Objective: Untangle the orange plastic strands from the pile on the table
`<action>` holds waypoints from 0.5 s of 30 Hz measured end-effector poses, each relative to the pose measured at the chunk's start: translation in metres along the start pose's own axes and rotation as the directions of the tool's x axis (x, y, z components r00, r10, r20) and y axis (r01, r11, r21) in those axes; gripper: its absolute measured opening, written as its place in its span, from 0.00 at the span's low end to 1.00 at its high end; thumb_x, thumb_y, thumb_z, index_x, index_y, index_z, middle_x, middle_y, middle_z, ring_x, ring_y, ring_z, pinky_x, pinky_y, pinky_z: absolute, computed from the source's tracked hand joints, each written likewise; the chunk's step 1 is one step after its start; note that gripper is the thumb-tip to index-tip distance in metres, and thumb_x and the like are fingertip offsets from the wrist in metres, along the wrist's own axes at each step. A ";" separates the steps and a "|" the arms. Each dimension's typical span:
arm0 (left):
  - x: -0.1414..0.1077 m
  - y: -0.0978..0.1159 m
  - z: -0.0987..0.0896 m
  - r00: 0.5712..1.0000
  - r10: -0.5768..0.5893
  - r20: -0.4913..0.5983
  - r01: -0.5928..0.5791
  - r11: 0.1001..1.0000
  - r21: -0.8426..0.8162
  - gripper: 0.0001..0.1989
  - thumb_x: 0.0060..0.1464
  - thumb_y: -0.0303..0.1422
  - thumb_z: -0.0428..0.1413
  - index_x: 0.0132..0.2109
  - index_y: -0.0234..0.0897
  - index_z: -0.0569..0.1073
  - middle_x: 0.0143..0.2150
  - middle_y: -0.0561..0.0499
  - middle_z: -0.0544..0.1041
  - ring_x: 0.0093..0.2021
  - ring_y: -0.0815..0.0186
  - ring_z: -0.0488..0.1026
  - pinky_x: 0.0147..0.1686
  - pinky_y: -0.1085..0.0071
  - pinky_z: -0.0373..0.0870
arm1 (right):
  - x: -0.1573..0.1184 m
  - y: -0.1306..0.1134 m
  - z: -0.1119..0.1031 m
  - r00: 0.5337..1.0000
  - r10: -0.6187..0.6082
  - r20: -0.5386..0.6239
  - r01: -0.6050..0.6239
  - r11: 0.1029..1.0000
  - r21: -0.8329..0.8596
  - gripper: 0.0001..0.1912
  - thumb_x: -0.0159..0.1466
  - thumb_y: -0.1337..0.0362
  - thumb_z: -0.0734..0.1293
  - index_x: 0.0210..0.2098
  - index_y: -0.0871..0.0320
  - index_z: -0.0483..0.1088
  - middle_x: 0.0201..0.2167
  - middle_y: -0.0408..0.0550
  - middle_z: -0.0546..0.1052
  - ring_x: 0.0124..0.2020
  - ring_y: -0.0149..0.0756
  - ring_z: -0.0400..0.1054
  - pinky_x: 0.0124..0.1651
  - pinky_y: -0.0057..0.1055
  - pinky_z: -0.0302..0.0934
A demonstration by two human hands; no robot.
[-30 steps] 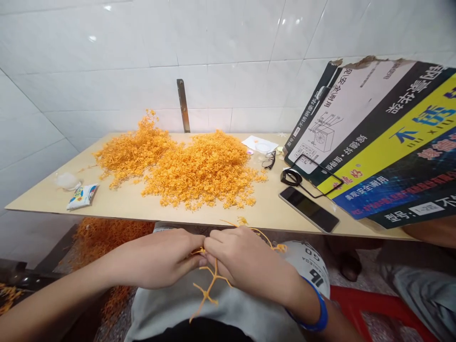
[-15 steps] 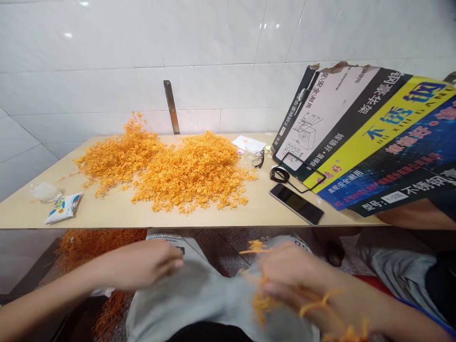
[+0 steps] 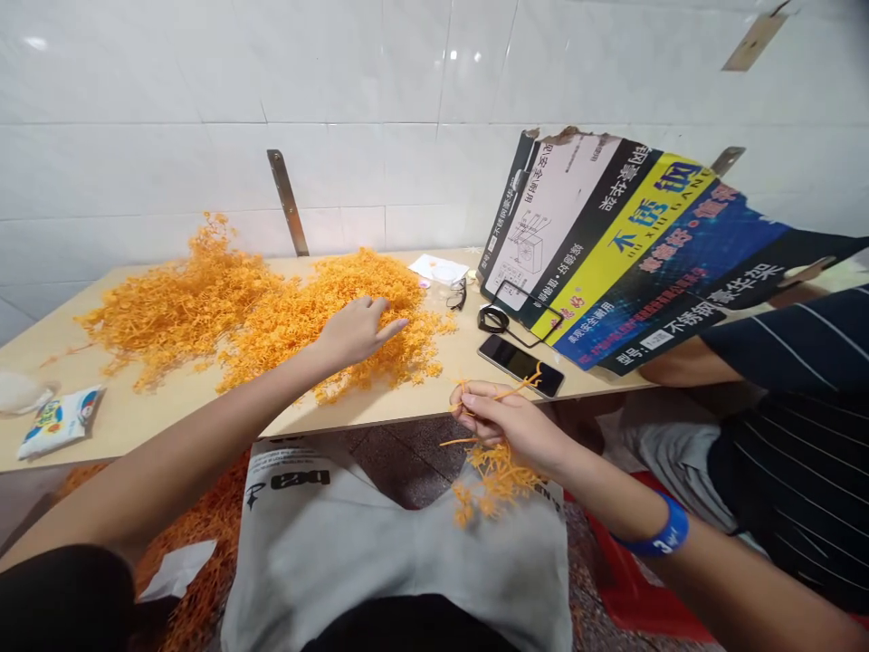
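My left hand [image 3: 358,331] is over the near side of a heap of small orange plastic sprigs [image 3: 332,281], thumb and fingers apart and nothing visible in it. Its underside is hidden, so I cannot tell whether it touches the heap. My right hand [image 3: 506,418] is closed by the table's front edge, above my right thigh, pinching a bunch of orange sprigs [image 3: 499,475]. Thin stems stick out past its fingers, and the branched ends hang below the palm. A second, looser orange heap [image 3: 176,308] lies to the left on the table.
A phone [image 3: 521,366], a black cable coil [image 3: 492,319], glasses [image 3: 458,294] and a printed cardboard sheet [image 3: 611,254] are on the right. A white packet [image 3: 60,421] lies at far left. Darker orange pieces [image 3: 204,507] fill the space below. Another person's sleeve [image 3: 787,335] is at right.
My left hand has risen from above my lap to the heap. My right hand has moved up to the table's edge, still with sprigs. The view has shifted right.
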State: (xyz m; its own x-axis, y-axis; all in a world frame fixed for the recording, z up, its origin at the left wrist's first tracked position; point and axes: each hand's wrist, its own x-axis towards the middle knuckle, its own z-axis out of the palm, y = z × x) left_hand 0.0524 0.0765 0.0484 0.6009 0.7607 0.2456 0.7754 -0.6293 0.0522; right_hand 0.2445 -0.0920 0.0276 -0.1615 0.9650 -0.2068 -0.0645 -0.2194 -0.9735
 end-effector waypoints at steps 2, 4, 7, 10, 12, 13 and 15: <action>0.021 0.001 0.018 0.995 0.094 -0.047 -0.089 0.991 0.098 0.28 0.65 0.48 0.40 0.60 0.33 0.66 0.56 0.34 0.71 0.57 0.47 0.67 0.54 0.50 0.63 | -0.001 0.001 0.002 1.000 0.001 -0.003 -0.001 1.000 0.011 0.20 0.55 0.48 0.70 0.28 0.60 0.68 0.20 0.38 0.62 0.18 0.21 0.45 0.21 0.26 0.35; 0.033 0.002 0.032 0.985 0.158 -0.063 -0.147 0.977 0.153 0.26 0.65 0.43 0.42 0.64 0.34 0.64 0.66 0.34 0.61 0.67 0.44 0.54 0.62 0.41 0.48 | -0.002 0.003 0.003 0.999 -0.027 -0.026 0.027 1.000 -0.016 0.21 0.55 0.46 0.70 0.27 0.60 0.68 0.18 0.37 0.61 0.18 0.22 0.46 0.21 0.25 0.36; 0.030 0.009 0.037 0.980 0.163 -0.110 -0.161 0.986 0.035 0.25 0.65 0.39 0.44 0.64 0.32 0.63 0.72 0.39 0.50 0.72 0.46 0.39 0.66 0.39 0.32 | -0.001 0.009 0.002 0.996 -0.079 -0.051 0.076 0.996 -0.051 0.22 0.57 0.45 0.68 0.28 0.60 0.69 0.16 0.37 0.61 0.17 0.23 0.47 0.20 0.26 0.37; -0.003 0.031 0.029 0.991 0.082 -0.106 -0.120 0.892 -0.435 0.26 0.66 0.41 0.39 0.61 0.31 0.68 0.66 0.39 0.63 0.69 0.53 0.54 0.67 0.49 0.47 | 0.002 0.014 0.003 0.994 -0.094 -0.050 0.091 0.994 -0.068 0.22 0.58 0.45 0.67 0.29 0.61 0.70 0.15 0.35 0.60 0.16 0.23 0.46 0.20 0.26 0.38; -0.033 0.051 0.024 0.992 0.108 0.059 -0.021 0.624 -0.781 0.30 0.66 0.46 0.35 0.57 0.32 0.71 0.58 0.40 0.73 0.61 0.57 0.67 0.61 0.56 0.61 | 0.005 0.016 0.006 0.994 -0.106 -0.033 0.103 0.992 -0.079 0.22 0.59 0.45 0.66 0.28 0.61 0.69 0.15 0.35 0.61 0.16 0.23 0.46 0.20 0.26 0.39; -0.048 0.061 0.022 0.981 0.155 0.114 0.024 0.490 -0.871 0.31 0.65 0.48 0.36 0.55 0.32 0.73 0.54 0.40 0.76 0.57 0.58 0.71 0.59 0.58 0.65 | 0.006 0.018 0.010 0.993 -0.116 -0.020 0.114 0.990 -0.079 0.22 0.60 0.45 0.66 0.28 0.60 0.68 0.15 0.36 0.61 0.17 0.23 0.47 0.21 0.26 0.40; -0.071 0.076 0.021 0.977 0.167 0.134 0.073 0.326 -0.943 0.29 0.64 0.49 0.41 0.52 0.32 0.75 0.42 0.42 0.81 0.49 0.59 0.76 0.55 0.60 0.68 | 0.009 0.020 0.019 0.992 -0.125 0.016 0.126 0.990 -0.055 0.23 0.60 0.45 0.66 0.26 0.60 0.66 0.16 0.36 0.61 0.17 0.24 0.49 0.21 0.26 0.42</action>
State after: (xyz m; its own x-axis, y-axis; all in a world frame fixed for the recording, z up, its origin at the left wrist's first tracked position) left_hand 0.0724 -0.0216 0.0151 0.7427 0.6590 0.1192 0.1136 -0.2994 0.9474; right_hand 0.2234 -0.0904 0.0077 -0.1674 0.9825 -0.0814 -0.0299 -0.0876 -0.9957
